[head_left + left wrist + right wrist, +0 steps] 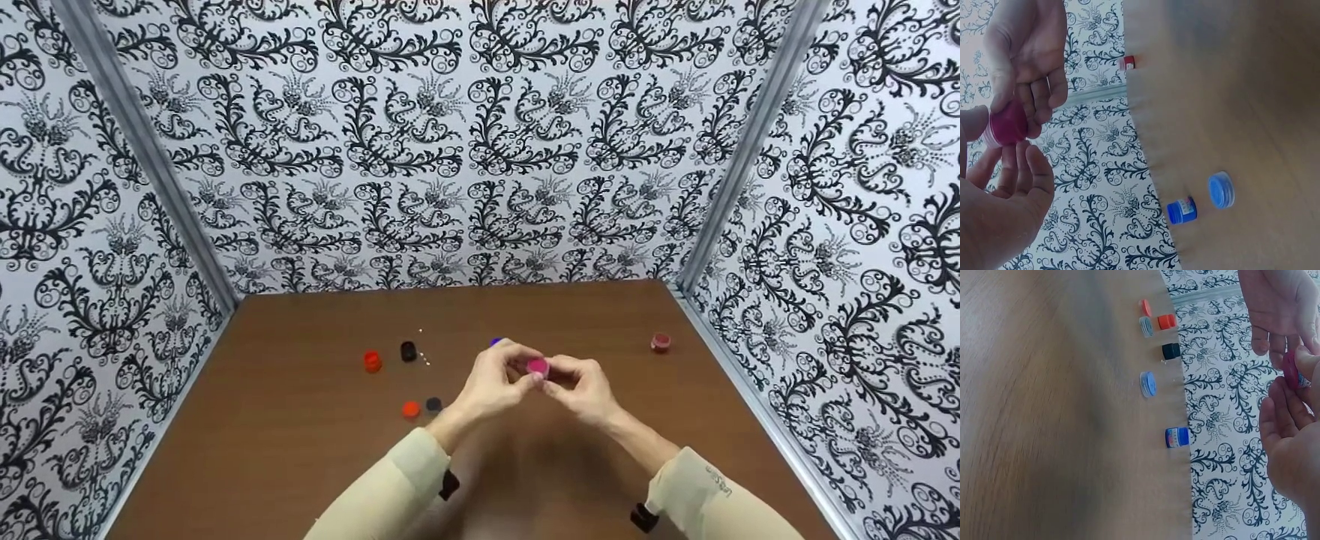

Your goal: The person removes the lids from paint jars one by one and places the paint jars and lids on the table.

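Observation:
A small magenta paint jar [538,367] is held up above the table between both hands. My left hand [491,379] pinches it with thumb and fingers from the left. From the other side my right hand [585,390] grips it too, thumb and fingertips on the jar. In the left wrist view the magenta jar [1009,122] shows a clear rim at one end. The right wrist view shows the jar [1296,371] partly covered by the fingers. Behind the left hand, a blue jar [497,342] is mostly hidden in the head view.
On the brown table [300,465] stand an orange jar [373,362] and a black jar [408,351], beside small white specks. An orange lid [411,409] and dark lid [433,404] lie nearer. A blue lid [1221,190] lies by the blue jar. Far right is a red jar [660,343].

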`<state>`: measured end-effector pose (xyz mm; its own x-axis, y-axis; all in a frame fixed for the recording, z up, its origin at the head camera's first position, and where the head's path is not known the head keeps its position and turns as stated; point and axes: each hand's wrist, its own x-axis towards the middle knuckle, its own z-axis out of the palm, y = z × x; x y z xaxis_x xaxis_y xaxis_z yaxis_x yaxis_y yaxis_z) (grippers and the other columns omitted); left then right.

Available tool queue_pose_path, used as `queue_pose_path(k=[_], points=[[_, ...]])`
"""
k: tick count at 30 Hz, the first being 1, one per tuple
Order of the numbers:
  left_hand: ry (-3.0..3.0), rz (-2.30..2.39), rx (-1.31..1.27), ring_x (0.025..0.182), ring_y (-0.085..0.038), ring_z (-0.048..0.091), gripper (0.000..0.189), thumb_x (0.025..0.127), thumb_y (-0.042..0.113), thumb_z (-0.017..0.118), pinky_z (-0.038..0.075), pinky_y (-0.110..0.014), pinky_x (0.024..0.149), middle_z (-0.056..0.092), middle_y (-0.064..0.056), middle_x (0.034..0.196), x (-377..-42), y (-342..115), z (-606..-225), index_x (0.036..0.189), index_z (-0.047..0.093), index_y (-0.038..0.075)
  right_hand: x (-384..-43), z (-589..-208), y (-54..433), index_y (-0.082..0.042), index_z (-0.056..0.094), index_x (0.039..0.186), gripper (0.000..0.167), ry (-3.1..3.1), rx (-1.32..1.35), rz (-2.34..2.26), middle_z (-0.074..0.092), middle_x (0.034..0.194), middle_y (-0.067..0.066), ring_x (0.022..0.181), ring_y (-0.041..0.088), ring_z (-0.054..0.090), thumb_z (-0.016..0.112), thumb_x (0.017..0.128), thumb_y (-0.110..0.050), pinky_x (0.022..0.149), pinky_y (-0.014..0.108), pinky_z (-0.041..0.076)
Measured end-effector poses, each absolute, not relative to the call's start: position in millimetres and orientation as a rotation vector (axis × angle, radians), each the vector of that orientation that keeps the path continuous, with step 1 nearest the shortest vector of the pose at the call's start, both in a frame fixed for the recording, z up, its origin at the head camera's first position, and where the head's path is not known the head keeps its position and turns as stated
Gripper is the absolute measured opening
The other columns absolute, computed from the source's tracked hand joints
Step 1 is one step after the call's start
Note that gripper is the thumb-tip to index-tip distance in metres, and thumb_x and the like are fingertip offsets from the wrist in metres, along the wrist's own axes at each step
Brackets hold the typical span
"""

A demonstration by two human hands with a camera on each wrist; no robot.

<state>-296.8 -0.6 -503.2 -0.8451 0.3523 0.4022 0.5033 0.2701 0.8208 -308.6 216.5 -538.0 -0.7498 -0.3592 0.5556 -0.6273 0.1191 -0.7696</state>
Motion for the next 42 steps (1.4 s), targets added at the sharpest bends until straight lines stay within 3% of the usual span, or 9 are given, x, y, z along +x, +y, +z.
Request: queue_pose_path(k=[10, 18, 23, 28, 34, 42], points=[[-2.286, -1.709, -0.537, 0.096, -0.025, 0.076, 0.025, 0.091, 0.014, 0.091, 0.066, -0.035, 0.086, 0.08, -0.012, 0.104, -297.0, 12.6, -519.5, 0.112, 0.078, 0.007, -307.9, -547.3, 205.1, 0.012, 0.081, 0.119, 0.029, -2.077, 0.861, 1.699, 0.08, 0.105, 0.034, 0.099, 0.002, 0.078, 0.083, 0.091, 0.013, 0.087, 0.018, 0.066], [-2.23, -1.776, -0.389, 0.093, -0.014, 0.073, 0.03, 0.087, 0.019, 0.096, 0.061, -0.023, 0.083, 0.082, -0.008, 0.102, -294.9, 16.7, -522.0, 0.106, 0.075, 0.01, -308.3, -550.3, 196.3, 0.005, 0.085, 0.118, 0.031, -2.024, 0.83, 1.624, 0.084, 0.105, 0.026, 0.101, 0.001, 0.078, 0.085, 0.088, 0.014, 0.088, 0.018, 0.066], [-2.223, -1.829, -0.339, 0.09, -0.018, 0.076, 0.032, 0.084, 0.023, 0.1, 0.062, -0.021, 0.08, 0.083, -0.006, 0.1, -293.9, 15.9, -522.6, 0.103, 0.076, 0.013, -307.3, -548.6, 197.6, 0.005, 0.084, 0.12, 0.033, -2.056, 0.845, 1.622, 0.084, 0.107, 0.025, 0.104, 0.001, 0.077, 0.084, 0.088, 0.015, 0.089, 0.019, 0.066], [-2.238, -1.908, -0.381, 0.092, -0.019, 0.079, 0.039, 0.084, 0.025, 0.101, 0.065, -0.021, 0.082, 0.084, -0.01, 0.104, -294.1, 11.7, -521.9, 0.115, 0.08, 0.01, -305.9, -546.0, 202.8, 0.007, 0.082, 0.122, 0.03, -2.112, 0.849, 1.624, 0.083, 0.106, 0.027, 0.101, 0.001, 0.077, 0.084, 0.092, 0.011, 0.088, 0.018, 0.065], [-2.271, -1.909, -0.642, 0.101, -0.024, 0.081, 0.051, 0.098, 0.019, 0.087, 0.067, -0.027, 0.091, 0.082, -0.021, 0.119, -298.5, 1.9, -521.1, 0.144, 0.073, 0.001, -306.4, -543.7, 210.0, 0.006, 0.083, 0.121, 0.027, -2.157, 0.873, 1.619, 0.083, 0.103, 0.024, 0.097, 0.001, 0.078, 0.086, 0.094, 0.003, 0.087, 0.021, 0.066], [-2.316, -1.833, -0.764, 0.103, -0.016, 0.076, 0.037, 0.102, 0.018, 0.082, 0.067, -0.03, 0.091, 0.076, -0.018, 0.12, -294.9, -0.7, -517.3, 0.138, 0.08, 0.008, -306.3, -543.9, 213.4, 0.01, 0.081, 0.118, 0.027, -2.101, 0.961, 1.677, 0.08, 0.104, 0.032, 0.098, 0.007, 0.079, 0.084, 0.092, 0.011, 0.086, 0.02, 0.067]])
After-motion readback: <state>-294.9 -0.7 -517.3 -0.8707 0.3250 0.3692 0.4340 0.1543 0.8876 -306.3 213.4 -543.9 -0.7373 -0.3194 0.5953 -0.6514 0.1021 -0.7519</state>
